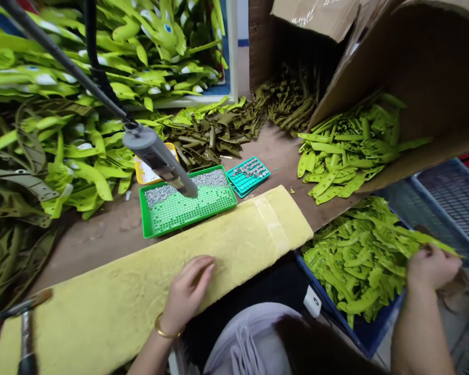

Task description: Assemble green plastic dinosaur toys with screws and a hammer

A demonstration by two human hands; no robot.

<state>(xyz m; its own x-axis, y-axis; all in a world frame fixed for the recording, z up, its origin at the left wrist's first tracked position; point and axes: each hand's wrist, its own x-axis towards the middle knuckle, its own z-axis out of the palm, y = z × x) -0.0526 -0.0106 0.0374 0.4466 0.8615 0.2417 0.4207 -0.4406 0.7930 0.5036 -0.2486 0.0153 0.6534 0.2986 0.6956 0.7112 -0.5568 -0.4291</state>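
Note:
My right hand [433,266] is at the right, over the edge of a blue crate [365,341] heaped with lime-green flat cut pieces [352,255]. Its fingers are closed on a long lime-green piece [440,242], partly hidden by the hand. My left hand [189,289], with a gold bangle at the wrist, hovers over or rests on a long yellow padded board [140,291]. Its fingers curve loosely, with a gap between thumb and fingers, and nothing shows in them. Beyond the board lies a green perforated tray [187,208] with small silvery bits.
A grey pen-shaped tool [160,159] hangs over the tray. Teal trays [250,174] hold small round discs. A hammer [26,333] lies at the board's left end. Piles of green pieces [336,156] and olive pieces [219,127] surround the work surface, beside a cardboard box [426,78].

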